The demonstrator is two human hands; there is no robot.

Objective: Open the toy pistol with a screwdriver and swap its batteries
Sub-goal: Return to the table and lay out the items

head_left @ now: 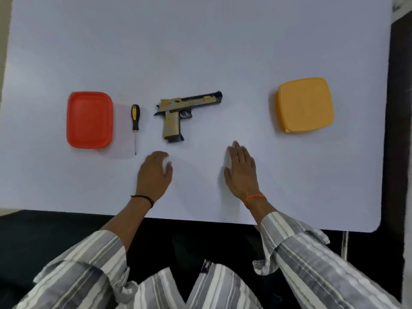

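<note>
On the white counter (200,52) the tan-and-black plastic toy pistol (178,112) lies flat on its side in the middle, barrel pointing right and handle toward the person, likely so the screw side faces up. Just to its left lies a slim screwdriver with a yellow-and-black handle (135,124), tip toward the person, and beyond that a closed red rectangular plastic box (89,120). Well apart on the right sits a closed orange-yellow square plastic box (305,104); one of the boxes may hold the fresh batteries, though nothing shows inside. The left hand (155,173) hovers or rests just below the pistol, fingers loosely curled, its grip empty. The right hand (242,170) lies flat on the counter with fingers straight, grip open and holding nothing. Nothing is unscrewed yet.
</note>
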